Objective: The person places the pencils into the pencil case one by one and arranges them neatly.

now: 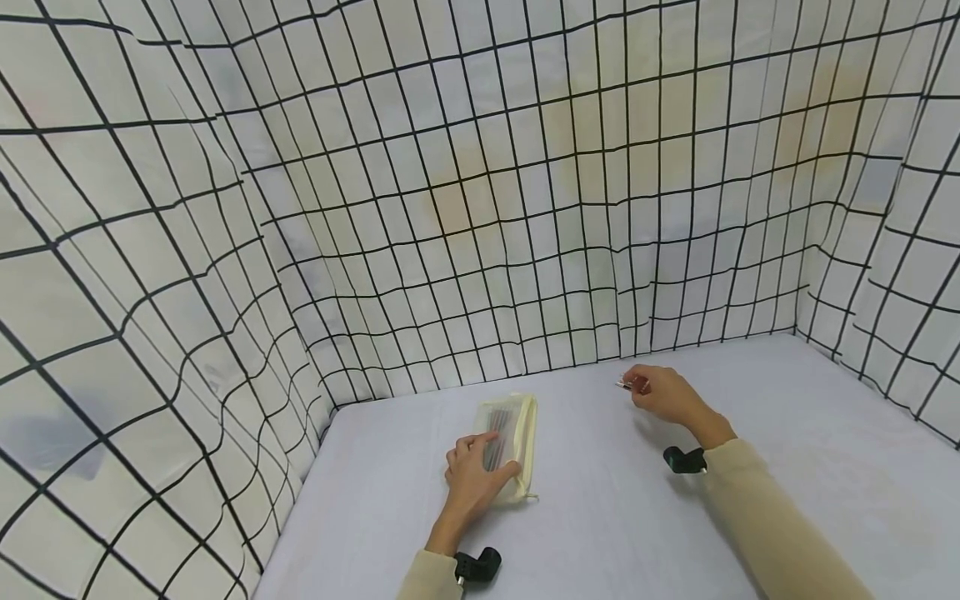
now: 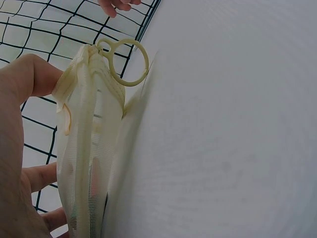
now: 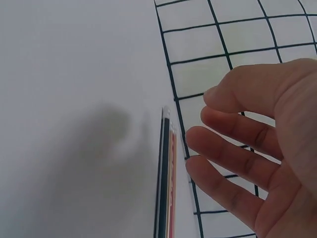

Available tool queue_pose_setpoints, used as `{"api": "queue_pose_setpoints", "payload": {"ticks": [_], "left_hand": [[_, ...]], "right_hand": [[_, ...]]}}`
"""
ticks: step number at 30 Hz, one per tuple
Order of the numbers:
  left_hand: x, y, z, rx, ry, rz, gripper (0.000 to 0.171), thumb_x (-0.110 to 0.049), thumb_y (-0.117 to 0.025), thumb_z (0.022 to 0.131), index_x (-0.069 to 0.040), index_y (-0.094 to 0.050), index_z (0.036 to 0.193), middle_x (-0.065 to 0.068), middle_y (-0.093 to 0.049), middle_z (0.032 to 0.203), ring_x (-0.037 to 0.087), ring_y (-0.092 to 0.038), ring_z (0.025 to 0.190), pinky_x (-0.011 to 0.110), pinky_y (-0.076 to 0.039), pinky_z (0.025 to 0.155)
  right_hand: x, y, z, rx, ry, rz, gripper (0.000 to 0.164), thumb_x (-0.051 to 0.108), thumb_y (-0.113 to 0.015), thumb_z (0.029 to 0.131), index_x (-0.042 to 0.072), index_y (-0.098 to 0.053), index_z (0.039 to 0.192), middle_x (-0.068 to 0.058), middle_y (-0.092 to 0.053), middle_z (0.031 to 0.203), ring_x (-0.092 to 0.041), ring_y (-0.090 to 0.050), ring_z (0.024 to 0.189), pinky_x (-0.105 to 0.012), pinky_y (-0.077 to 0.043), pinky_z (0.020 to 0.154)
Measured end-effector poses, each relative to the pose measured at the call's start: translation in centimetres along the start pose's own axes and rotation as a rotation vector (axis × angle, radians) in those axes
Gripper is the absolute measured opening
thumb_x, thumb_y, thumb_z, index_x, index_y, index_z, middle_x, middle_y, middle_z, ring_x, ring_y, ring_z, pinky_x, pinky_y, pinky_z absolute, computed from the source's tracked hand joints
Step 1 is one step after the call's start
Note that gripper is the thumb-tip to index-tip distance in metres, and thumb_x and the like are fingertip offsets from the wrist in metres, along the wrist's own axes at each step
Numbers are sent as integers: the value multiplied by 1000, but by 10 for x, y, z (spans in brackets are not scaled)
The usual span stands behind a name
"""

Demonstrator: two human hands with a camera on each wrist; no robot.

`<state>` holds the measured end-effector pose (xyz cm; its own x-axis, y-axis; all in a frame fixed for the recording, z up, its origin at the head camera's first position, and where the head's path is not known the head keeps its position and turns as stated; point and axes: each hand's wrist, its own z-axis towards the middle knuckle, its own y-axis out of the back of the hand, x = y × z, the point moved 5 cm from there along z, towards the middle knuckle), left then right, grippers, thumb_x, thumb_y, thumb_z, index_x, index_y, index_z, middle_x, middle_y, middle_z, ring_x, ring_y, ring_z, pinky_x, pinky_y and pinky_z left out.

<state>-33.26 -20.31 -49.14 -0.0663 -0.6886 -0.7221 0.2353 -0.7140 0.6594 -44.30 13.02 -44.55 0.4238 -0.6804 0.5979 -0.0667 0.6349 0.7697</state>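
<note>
A cream mesh zip pouch (image 1: 522,433) lies on the table, slim coloured sticks showing through its mesh. My left hand (image 1: 472,483) rests on it from above, fingers spread over the mesh and thumb (image 2: 37,69) touching the zipper end. From that end hangs a ring pull (image 2: 143,59). Farther right, near the back wall, my right hand (image 1: 667,396) hovers with loosely bent fingers (image 3: 218,144). Just beside its fingertips lie a few slim pen-like sticks (image 3: 164,173), one dark and others reddish with pale ends. In the head view the hand covers most of them.
White cloth walls with a black grid (image 1: 517,183) enclose the back and sides. A white surface (image 1: 585,533) spreads under both hands. Each wrist carries a small black camera, the left one (image 1: 480,565) low beside the sleeve and the right one (image 1: 684,459) above the table.
</note>
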Motion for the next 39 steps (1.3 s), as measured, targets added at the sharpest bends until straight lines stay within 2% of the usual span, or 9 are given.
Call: {"api": "queue_pose_setpoints", "payload": {"ticks": [9,21,31,39], "left_hand": [[-1,0,1,1,4,17,71,-40,-72,71,-15,-62,137,19,-47,138,40,-36,128,65,-28,103],[-1,-1,2,3,6,17,69,-39,-73,72,-15,-62,136,19,-47,138,40,-36,128,65,-28,102],[1,-1,1,1,9,14,70,-40,-72,72,-15,-63,136,19,-48,138,40,-37,128,65,-28,103],[1,-1,1,-1,7,14,70,-40,-72,71,-15,-63,136,19,-48,137,40,-37,128,65,-29,103]], "right_hand": [[-19,9,-5,19,-36,-58,36,1,-64,86,1,-66,122,-14,-70,104,-25,-63,91,-33,-48,69],[-37,14,-7,45,-83,-145,41,1,-65,81,3,-66,123,-12,-69,103,-21,-59,83,-34,-47,69],[-43,13,-8,81,-156,-199,39,0,-64,81,7,-69,118,-9,-68,102,-21,-57,80,-33,-44,65],[-44,12,-9,91,-161,-223,38,-1,-63,82,7,-70,118,-8,-66,99,-22,-56,80,-33,-43,65]]}}
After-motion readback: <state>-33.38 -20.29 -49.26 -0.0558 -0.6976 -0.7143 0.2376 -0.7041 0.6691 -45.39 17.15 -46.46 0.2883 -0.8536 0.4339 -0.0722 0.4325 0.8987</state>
